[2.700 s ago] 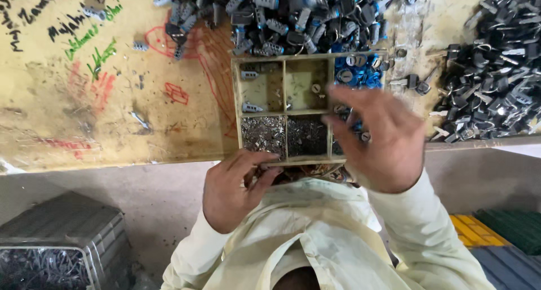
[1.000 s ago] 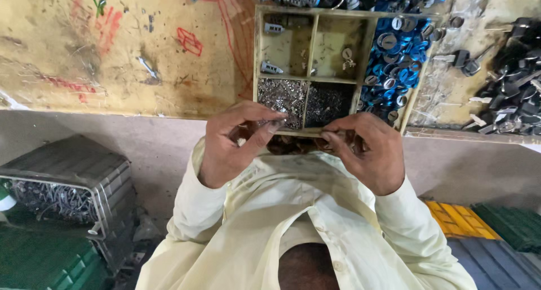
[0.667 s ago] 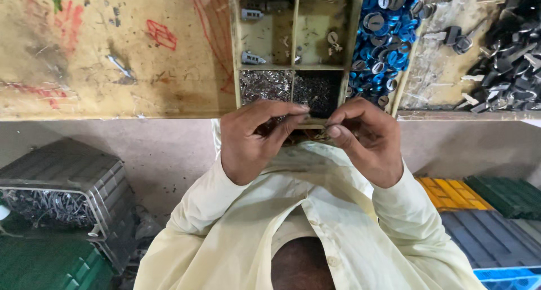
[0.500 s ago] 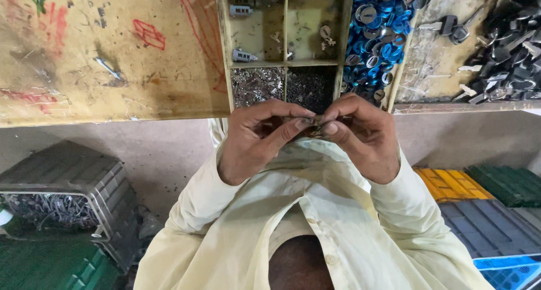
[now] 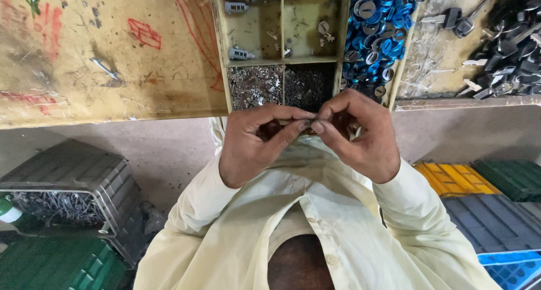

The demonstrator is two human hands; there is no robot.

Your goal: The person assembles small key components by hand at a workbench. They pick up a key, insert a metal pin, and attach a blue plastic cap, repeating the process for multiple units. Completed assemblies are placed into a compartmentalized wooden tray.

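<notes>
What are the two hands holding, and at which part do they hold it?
The left hand and right hand meet at the fingertips, pinching something small and dark between them. It is almost hidden, so its kind and the gripped part cannot be told.

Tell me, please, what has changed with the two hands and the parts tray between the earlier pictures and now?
The right hand left the divided wooden tray, where it had been reaching, and came back to meet the left hand at the bench edge. Both hands now pinch a small dark part between their fingertips, too small to identify. The tray, the blue rings and the dark parts pile appear undisturbed.
</notes>
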